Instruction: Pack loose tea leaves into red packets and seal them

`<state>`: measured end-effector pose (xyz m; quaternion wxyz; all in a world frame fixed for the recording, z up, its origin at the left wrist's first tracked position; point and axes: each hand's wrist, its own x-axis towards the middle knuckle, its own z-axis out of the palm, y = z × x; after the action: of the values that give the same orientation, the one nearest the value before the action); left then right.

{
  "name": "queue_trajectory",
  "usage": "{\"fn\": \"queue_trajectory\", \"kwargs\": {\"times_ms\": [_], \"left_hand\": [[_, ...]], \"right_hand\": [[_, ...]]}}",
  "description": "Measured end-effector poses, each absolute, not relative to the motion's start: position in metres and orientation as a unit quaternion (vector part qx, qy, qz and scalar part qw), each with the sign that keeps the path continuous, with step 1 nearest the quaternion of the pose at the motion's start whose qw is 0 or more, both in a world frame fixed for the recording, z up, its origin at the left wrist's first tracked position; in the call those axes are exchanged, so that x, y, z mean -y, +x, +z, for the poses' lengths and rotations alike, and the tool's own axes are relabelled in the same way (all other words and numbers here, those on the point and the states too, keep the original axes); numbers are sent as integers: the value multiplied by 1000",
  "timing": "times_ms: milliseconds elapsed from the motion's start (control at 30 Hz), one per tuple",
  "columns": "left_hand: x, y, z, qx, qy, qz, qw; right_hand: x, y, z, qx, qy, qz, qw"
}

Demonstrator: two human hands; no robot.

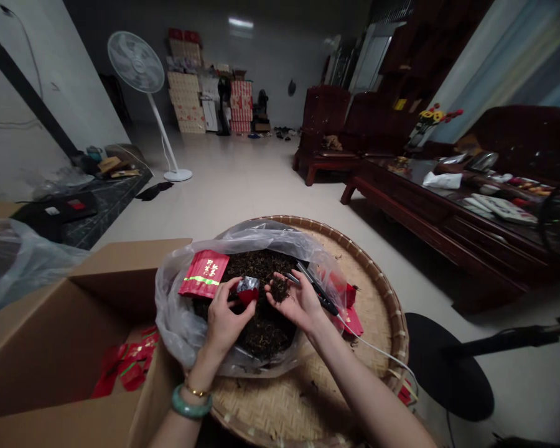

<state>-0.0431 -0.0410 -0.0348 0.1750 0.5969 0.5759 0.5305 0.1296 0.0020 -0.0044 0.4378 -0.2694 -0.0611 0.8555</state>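
My left hand [228, 316] pinches a small red packet [249, 295] whose silvery inner side shows at the top. Dark, twisted loose tea leaves [280, 289] rest on the fingers of my right hand [296, 302], palm up beside the packet. Against the thumb side of that hand lies a slim black clamp-like tool [324, 297] with a white cord; its jaws point toward the leaves. Below both hands, a clear plastic bag [180, 339] stands open around a heap of tea [264, 333]. A stack of flat red packets [205, 274] leans on the heap's left side.
The bag sits on a round woven bamboo tray [284, 407], with more red packets [352, 320] at its right. An open cardboard box [42, 354] at left holds filled-looking red packets [130, 364]. A black round stand base [448, 367] is right of the tray.
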Motion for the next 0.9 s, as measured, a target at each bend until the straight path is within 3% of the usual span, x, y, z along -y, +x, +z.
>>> {"fn": "queue_trajectory", "kwargs": {"times_ms": [333, 567, 767, 900], "left_hand": [[39, -37, -30, -562, 625, 519, 157], [37, -36, -29, -556, 639, 506, 162], [36, -33, -27, -556, 649, 488, 176], [35, -31, -25, -553, 653, 483, 187]], "right_hand": [[-4, 135, 5, 76, -299, 829, 467], [-8, 153, 55, 373, -307, 798, 360], [-24, 142, 89, 729, -377, 538, 193], [-30, 132, 99, 853, -364, 356, 112]]}}
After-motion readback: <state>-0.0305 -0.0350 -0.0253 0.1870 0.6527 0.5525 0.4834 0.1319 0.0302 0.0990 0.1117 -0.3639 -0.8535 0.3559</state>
